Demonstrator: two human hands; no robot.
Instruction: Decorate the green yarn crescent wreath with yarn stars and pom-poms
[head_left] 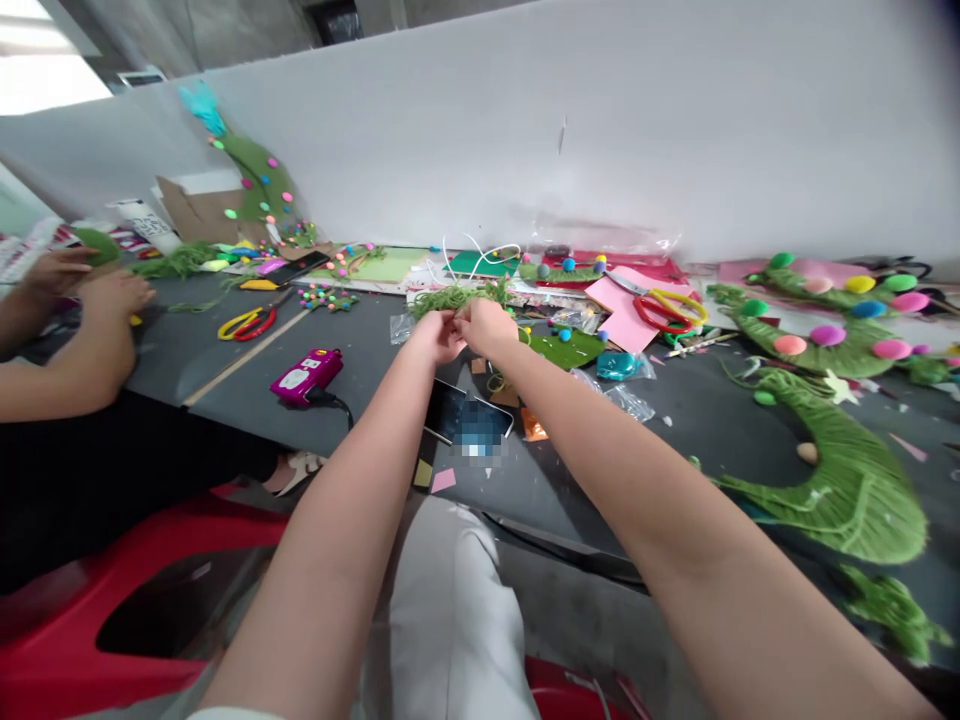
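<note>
My left hand (436, 338) and my right hand (486, 326) meet above the dark table, fingers pinched closed and touching each other. Whatever lies between the fingertips is too small or hidden to make out. A tangle of green yarn (459, 296) sits right behind the fingers. Below the hands lies a phone (469, 420) with its screen up. Just right of my right hand is a green felt piece (566, 348) with small pom-poms along its edge. Small brown squares (504, 396) and an orange packet (534, 425) lie under my right forearm.
A purple device (307, 376) with a cable and red-yellow scissors (247, 324) lie left. More scissors (670, 311) rest on pink paper (624, 312). Yarn-wrapped green crescents (862, 490) with pom-poms fill the right. At far left, another person's hands (112, 295) work beside a red chair (150, 560).
</note>
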